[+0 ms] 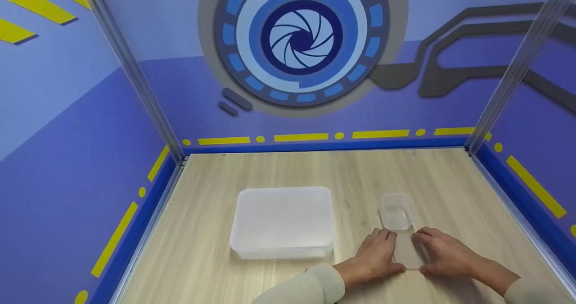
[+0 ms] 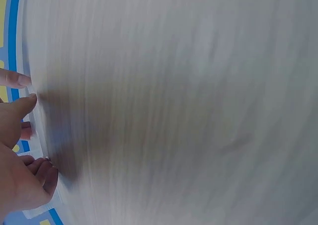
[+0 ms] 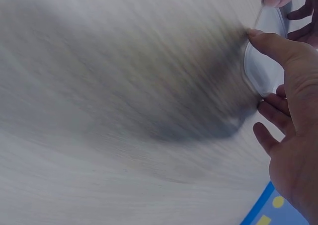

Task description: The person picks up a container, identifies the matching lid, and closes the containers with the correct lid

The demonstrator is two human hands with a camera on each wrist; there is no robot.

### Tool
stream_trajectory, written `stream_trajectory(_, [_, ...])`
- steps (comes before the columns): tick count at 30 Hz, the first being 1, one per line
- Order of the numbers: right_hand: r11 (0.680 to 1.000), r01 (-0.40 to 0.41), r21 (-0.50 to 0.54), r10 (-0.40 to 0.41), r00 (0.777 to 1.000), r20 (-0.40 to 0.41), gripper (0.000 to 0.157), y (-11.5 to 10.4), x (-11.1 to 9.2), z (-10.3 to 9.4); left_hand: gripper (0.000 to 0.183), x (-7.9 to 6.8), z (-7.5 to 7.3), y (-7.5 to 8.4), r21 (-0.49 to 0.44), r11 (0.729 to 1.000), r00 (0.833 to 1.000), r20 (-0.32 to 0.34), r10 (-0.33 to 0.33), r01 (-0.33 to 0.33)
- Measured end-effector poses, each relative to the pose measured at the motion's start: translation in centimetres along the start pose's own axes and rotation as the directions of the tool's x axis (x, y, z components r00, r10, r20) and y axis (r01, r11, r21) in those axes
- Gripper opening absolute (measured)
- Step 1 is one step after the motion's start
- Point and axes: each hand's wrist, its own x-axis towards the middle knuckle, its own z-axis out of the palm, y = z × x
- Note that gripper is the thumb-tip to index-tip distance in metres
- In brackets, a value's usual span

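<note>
A clear, flat plastic lid (image 1: 408,251) lies between the two hands, low over the tabletop. My left hand (image 1: 374,255) grips its left edge, with fingertips at the far corner and thumb at the near one. On the opposite edge, my right hand (image 1: 447,253) holds the lid the same way. The right wrist view shows the lid's rounded rim (image 3: 263,66) between the right thumb and fingers. Just beyond the lid stands a small clear plastic box (image 1: 397,212), open at the top. Whether the lid touches the table is hard to tell.
Left of the hands sits a larger translucent white box (image 1: 284,223) with its lid on. Both boxes stand on a light wood-grain table (image 1: 207,205). Blue-purple printed panels (image 1: 171,97) with metal corner posts (image 1: 135,74) enclose the back and sides.
</note>
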Motion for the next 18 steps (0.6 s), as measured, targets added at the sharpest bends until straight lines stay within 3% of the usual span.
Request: stream_trajectory(18, [0.996,-0.008,0.089,0.005,0.999,0.034,0.081,-1.8,1.2,-1.2,0.077,-1.6,-2.4,-2.7,-0.212,0.976,0.999,0.005,0.044,-0.042])
